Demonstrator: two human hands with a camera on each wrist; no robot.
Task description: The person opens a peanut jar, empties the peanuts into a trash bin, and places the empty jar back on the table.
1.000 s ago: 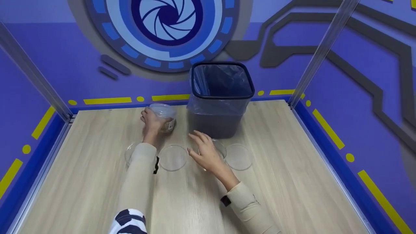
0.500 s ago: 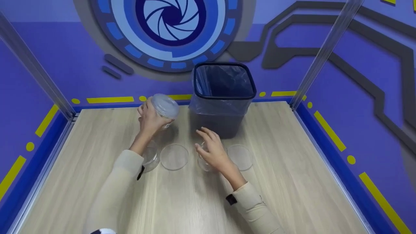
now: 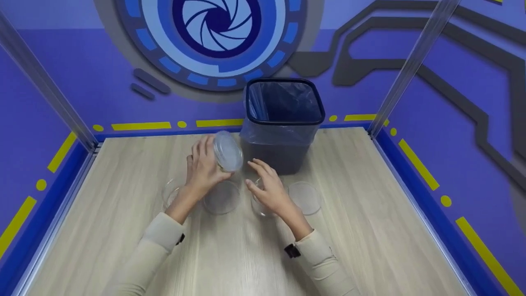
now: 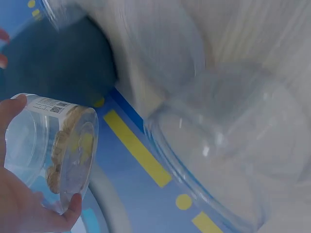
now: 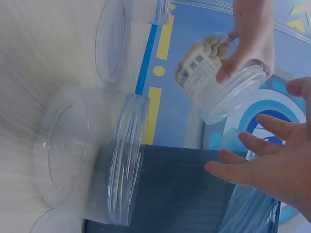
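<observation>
My left hand point(image 3: 203, 164) grips a clear, lidded plastic jar point(image 3: 228, 152) above the table, its lid end tipped toward the right hand. A white barcode label and tan, nut-like lumps gathered at the bottom end show through the jar wall point(image 5: 198, 73). Just right of it, my right hand point(image 3: 269, 189) hovers with fingers spread and holds nothing. Below that hand stands an open clear jar point(image 5: 82, 155), partly hidden by it in the head view. Another open clear jar point(image 3: 169, 193) stands behind the left wrist.
Two clear round lids lie flat: one lid point(image 3: 222, 201) between the open jars, the other lid point(image 3: 305, 198) at the right. A dark bin point(image 3: 273, 154) with a plastic liner stands at the table's back, close beyond both hands. Blue panels enclose the wooden table point(image 3: 370, 230).
My left hand has lifted the lidded jar off the table, brought it rightward and nearer, and tilted it toward my right hand. The right hand has barely shifted.
</observation>
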